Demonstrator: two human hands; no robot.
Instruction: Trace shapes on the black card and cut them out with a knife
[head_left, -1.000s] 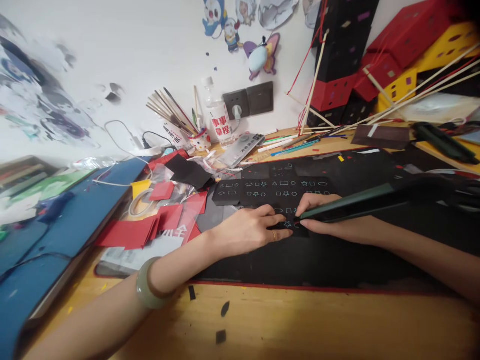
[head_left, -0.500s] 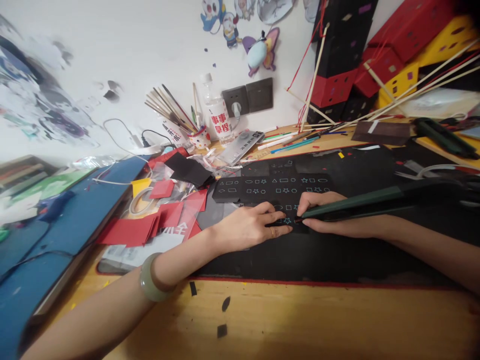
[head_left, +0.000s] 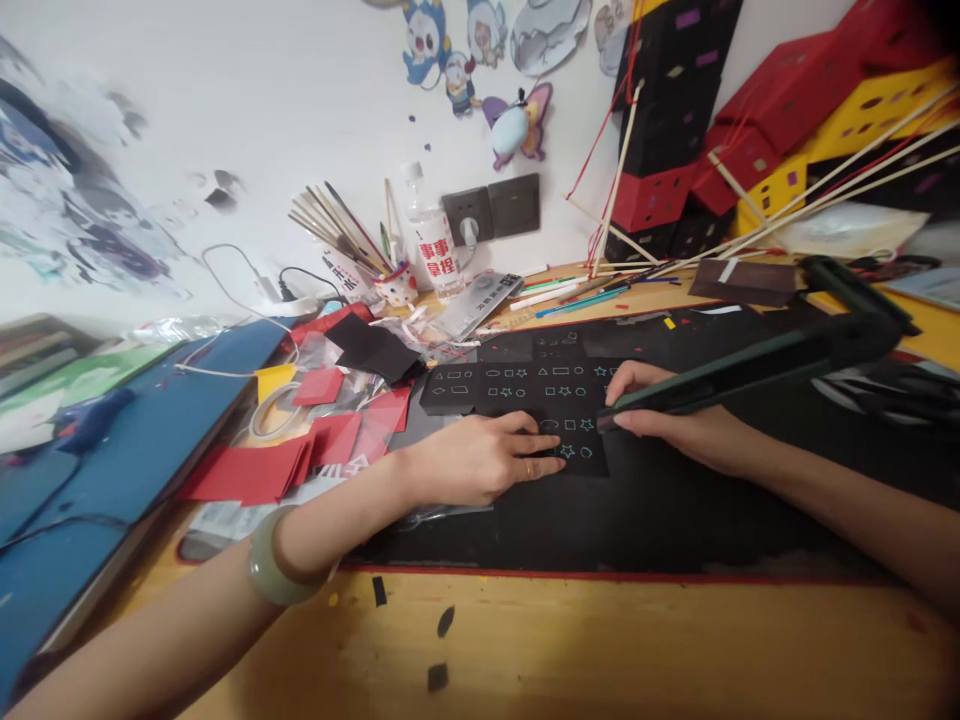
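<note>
My left hand (head_left: 484, 458) lies palm down with its fingers stretched apart on a black paper sheet (head_left: 592, 460) marked with pale blue outlined stars, squares and circles. Over the sheet's right side, my right hand (head_left: 646, 400) is closed round one end of a long dark green tool (head_left: 742, 375). Its exact kind is unclear; a second arm angles back from its far end. The tool's dark tip is close to the drawn shapes, and I cannot tell whether it touches the paper. Another black strip (head_left: 450, 398) with similar outlines lies just beyond my left hand.
Red paper pieces (head_left: 247, 470), a tape roll (head_left: 274, 415) and black cards (head_left: 371, 348) crowd the left. A water bottle (head_left: 431, 235), a brush cup (head_left: 395, 287) and pens (head_left: 577, 303) stand or lie behind. Red, black and yellow boxes (head_left: 660, 195) rise at back right.
My right hand and the tool have drawn back from the lower row of shapes, uncovering a star and a circle. The view has shifted slightly; my left hand remains flat on the paper.
</note>
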